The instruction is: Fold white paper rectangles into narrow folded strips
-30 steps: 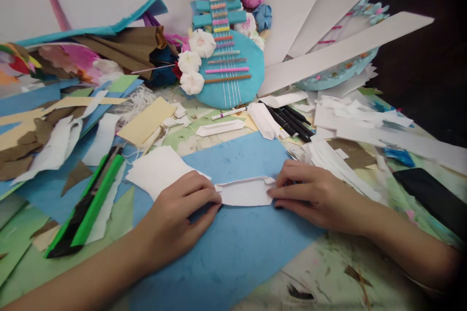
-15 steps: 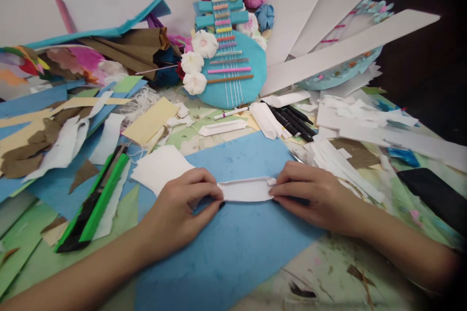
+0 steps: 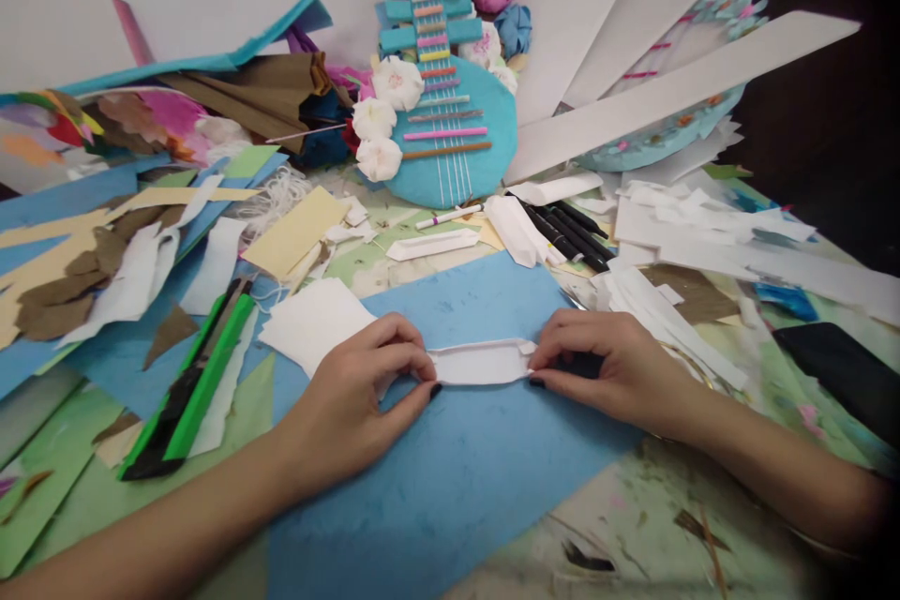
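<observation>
Two hands pinch the ends of a narrow folded strip of white paper [image 3: 480, 363], the left hand [image 3: 358, 394] clamped on its left end, the right hand [image 3: 605, 366] on its right. The strip lies flat on a fibrous blue sheet [image 3: 450, 487] with straight cut edges. No writing is readable anywhere. A green utility knife [image 3: 189, 384] lies well to the left; black pens [image 3: 566, 234] lie beyond. Torn white scraps [image 3: 313, 323] crowd the surface [image 3: 633, 534], leaving bare room only nearest the person.
</observation>
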Available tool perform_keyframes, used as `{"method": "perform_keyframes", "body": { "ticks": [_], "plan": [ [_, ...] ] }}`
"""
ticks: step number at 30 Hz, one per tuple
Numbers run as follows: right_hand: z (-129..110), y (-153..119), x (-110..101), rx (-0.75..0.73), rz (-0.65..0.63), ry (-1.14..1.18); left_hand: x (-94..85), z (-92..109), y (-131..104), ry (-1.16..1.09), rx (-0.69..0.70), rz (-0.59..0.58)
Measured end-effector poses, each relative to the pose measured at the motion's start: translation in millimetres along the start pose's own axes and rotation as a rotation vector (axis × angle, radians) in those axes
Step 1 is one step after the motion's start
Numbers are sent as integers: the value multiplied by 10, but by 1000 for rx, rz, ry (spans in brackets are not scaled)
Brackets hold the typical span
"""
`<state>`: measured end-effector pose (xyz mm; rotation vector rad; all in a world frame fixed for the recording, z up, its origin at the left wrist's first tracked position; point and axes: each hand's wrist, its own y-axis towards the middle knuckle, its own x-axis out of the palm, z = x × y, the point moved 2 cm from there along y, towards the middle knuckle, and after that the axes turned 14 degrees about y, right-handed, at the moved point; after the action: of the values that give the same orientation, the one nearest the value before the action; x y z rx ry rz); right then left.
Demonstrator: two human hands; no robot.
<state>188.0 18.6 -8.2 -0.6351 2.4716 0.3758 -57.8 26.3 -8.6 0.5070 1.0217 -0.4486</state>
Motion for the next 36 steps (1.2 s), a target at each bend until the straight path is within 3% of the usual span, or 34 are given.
{"method": "perform_keyframes", "body": {
  "ticks": [25,36],
  "plan": [
    [-46,29,72,88,64,-69,64,55,44,101,-85,40],
    [-30,23,73,115,90,-42,40,25,33,11,-86,27]
  ]
}}
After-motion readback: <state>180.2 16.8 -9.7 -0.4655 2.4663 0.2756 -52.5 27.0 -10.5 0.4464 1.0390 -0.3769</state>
